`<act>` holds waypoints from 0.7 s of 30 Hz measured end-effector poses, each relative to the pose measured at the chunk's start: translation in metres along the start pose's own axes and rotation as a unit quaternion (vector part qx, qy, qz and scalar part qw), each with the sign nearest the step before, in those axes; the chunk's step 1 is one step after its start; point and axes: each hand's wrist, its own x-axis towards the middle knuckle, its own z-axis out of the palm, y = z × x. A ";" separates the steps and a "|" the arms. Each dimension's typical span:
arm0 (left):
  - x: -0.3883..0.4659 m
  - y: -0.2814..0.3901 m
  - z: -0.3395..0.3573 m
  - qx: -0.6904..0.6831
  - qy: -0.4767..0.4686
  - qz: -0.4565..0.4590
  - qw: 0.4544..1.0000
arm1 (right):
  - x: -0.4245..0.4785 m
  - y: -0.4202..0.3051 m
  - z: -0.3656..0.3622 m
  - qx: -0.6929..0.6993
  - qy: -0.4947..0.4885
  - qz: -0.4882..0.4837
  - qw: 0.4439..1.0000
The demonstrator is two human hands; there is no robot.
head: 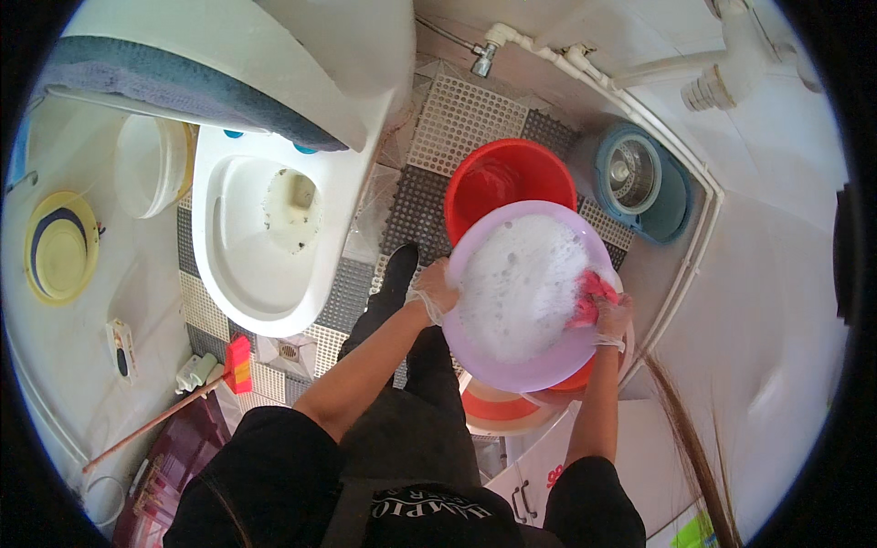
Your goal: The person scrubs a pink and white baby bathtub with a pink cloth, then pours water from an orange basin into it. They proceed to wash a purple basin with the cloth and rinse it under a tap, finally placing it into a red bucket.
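Observation:
My left hand (pixel 436 288), in a clear thin glove, grips the left rim of a lilac plastic basin (pixel 479 366). White suds (pixel 521 288) cover what is in the basin. At its right rim is my right hand (pixel 614 316), gloved as well, closed on a wet red cloth (pixel 588 298) that hangs partly into the suds; the hand also bears on the rim. Behind the basin stands a red bucket (pixel 503 175), partly covered by the basin's far edge. An orange-red container (pixel 575 378) shows a little beneath the near right rim.
A white toilet (pixel 267 308) stands at the left, with a broom (pixel 238 363) below it. A blue tub with a metal spinner basket (pixel 634 175) stands by the right wall pipes (pixel 678 294). Grey and beige perforated mats (pixel 353 291) cover the floor. A cabinet (pixel 548 479) is near my right arm.

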 end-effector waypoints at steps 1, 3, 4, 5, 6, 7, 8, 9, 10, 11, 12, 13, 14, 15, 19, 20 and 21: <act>-0.001 -0.002 0.003 0.007 -0.010 -0.004 1.000 | -0.001 0.009 -0.005 0.049 -0.006 0.024 0.999; -0.004 -0.008 0.010 0.022 -0.024 -0.016 0.999 | -0.013 -0.011 0.000 -0.036 -0.006 0.023 0.999; -0.002 -0.015 0.015 0.018 -0.031 -0.008 0.999 | -0.020 -0.029 0.005 -0.079 -0.006 0.022 0.997; 0.001 -0.026 0.023 0.013 -0.041 0.002 0.999 | -0.020 -0.018 0.000 -0.063 -0.006 0.022 0.998; 0.003 -0.033 0.029 0.010 -0.050 0.012 0.999 | -0.018 0.001 -0.004 -0.046 -0.006 0.022 0.999; 0.003 -0.033 0.030 0.015 -0.056 0.005 0.998 | -0.019 0.007 -0.006 -0.055 -0.008 0.017 0.998; 0.003 -0.032 0.030 0.021 -0.061 -0.003 0.998 | -0.019 0.013 -0.008 -0.066 -0.009 0.013 0.998; 0.004 -0.033 0.030 0.027 -0.065 -0.012 0.997 | -0.022 0.007 -0.006 -0.102 -0.010 0.004 0.995; 0.006 -0.034 0.031 0.029 -0.068 -0.013 0.997 | -0.024 0.003 -0.005 -0.139 -0.012 -0.006 0.990; 0.008 -0.034 0.031 0.032 -0.071 -0.015 0.997 | -0.022 0.012 -0.007 -0.136 -0.014 -0.009 0.991; 0.011 -0.036 0.033 0.034 -0.074 -0.015 0.997 | -0.019 0.018 -0.009 -0.133 -0.014 -0.013 0.991; 0.013 -0.038 0.035 0.031 -0.078 -0.002 0.996 | -0.018 0.024 -0.011 -0.130 -0.014 -0.017 0.991; 0.014 -0.040 0.035 0.027 -0.082 0.011 0.996 | -0.018 0.029 -0.014 -0.122 -0.015 -0.013 0.992; 0.017 -0.044 0.038 0.023 -0.083 0.022 0.996 | -0.018 0.024 -0.010 -0.112 -0.019 -0.010 0.993; 0.022 -0.042 0.038 -0.039 -0.104 -0.057 0.992 | -0.025 -0.023 0.005 -0.060 -0.016 0.021 0.998; 0.018 -0.029 0.032 -0.068 -0.105 -0.092 0.988 | -0.023 -0.017 0.002 -0.088 -0.016 0.036 0.995; 0.015 -0.016 0.024 -0.097 -0.105 -0.128 0.981 | -0.020 -0.012 -0.002 -0.117 -0.018 0.049 0.992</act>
